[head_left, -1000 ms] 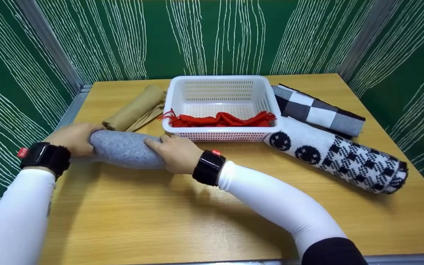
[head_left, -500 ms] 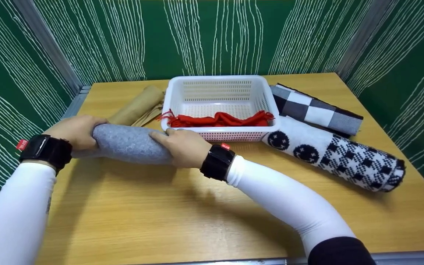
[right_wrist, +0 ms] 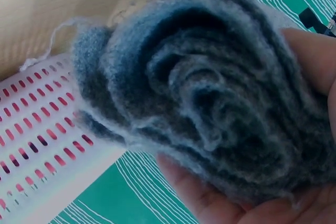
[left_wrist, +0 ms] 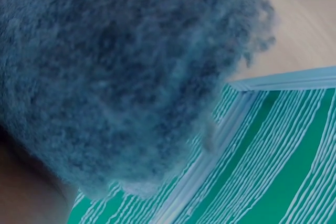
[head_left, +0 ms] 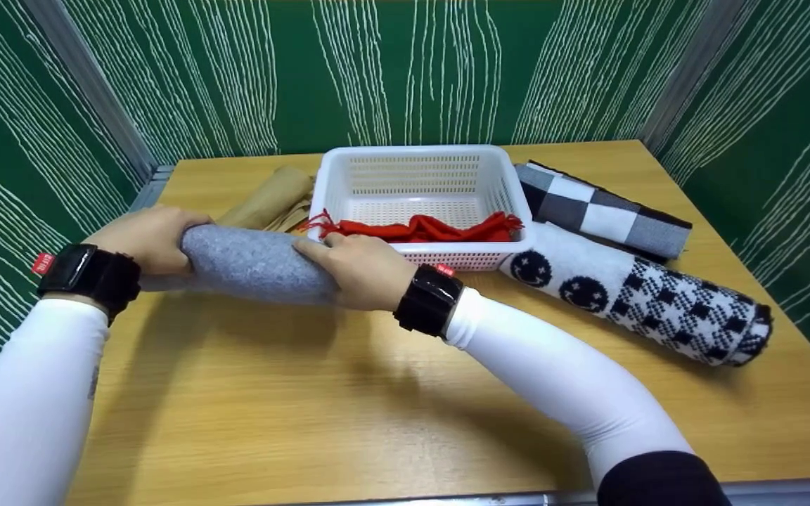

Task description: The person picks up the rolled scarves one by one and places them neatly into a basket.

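A fuzzy grey scarf [head_left: 257, 263], rolled into a thick cylinder, is held off the table between both hands. My left hand [head_left: 145, 239] grips its left end. Its right end is in my right hand [head_left: 370, 270], near the front left corner of the white basket [head_left: 405, 248]. The right wrist view shows the spiral layers of the rolled scarf [right_wrist: 210, 103], with fingers [right_wrist: 191, 190] and thumb around it. Grey wool [left_wrist: 115, 77] fills much of the left wrist view and hides most of that hand. A red fringed scarf [head_left: 440, 228] lies along the basket's front inside.
Behind the grey roll lies a tan rolled scarf [head_left: 268, 200], partly covered. Right of the basket are a folded checkered scarf [head_left: 605, 211] and a black-and-white rolled scarf [head_left: 658, 302] with smiley faces. Green walls [head_left: 447, 77] with white streaks enclose the wooden table [head_left: 349, 422].
Both hands have carried the grey scarf roll slightly up and rightward, closer to the basket. It now covers more of the tan scarf. The other scarves stay where they were.
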`<state>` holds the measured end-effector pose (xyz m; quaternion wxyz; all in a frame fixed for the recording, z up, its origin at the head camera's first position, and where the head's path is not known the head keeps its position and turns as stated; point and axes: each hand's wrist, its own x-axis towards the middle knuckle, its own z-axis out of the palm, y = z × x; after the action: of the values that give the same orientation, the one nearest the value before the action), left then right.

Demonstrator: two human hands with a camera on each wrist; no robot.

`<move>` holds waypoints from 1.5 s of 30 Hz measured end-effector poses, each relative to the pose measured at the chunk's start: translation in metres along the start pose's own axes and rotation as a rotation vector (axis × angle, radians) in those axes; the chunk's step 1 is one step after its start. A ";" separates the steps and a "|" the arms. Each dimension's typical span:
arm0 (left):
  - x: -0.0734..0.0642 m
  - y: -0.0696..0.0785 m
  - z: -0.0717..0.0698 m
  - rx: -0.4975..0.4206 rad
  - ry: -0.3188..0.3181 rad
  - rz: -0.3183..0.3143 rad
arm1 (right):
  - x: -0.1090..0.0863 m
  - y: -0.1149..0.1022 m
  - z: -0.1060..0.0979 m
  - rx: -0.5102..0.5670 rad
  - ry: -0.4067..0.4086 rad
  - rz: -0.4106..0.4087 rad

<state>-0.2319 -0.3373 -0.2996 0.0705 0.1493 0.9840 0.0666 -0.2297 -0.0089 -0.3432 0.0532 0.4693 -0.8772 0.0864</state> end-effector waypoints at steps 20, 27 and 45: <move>0.004 0.013 -0.018 -0.012 0.026 -0.003 | -0.006 0.011 -0.020 0.044 0.032 0.021; 0.006 0.016 -0.025 0.021 0.054 0.031 | -0.009 0.016 -0.028 0.041 0.058 0.027; 0.016 0.036 -0.036 0.013 0.037 -0.026 | -0.013 0.035 -0.039 0.076 0.079 0.059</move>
<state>-0.2422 -0.3021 -0.2607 0.0522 0.1356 0.9874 0.0622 -0.2511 0.0286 -0.3104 0.0676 0.4411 -0.8840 0.1395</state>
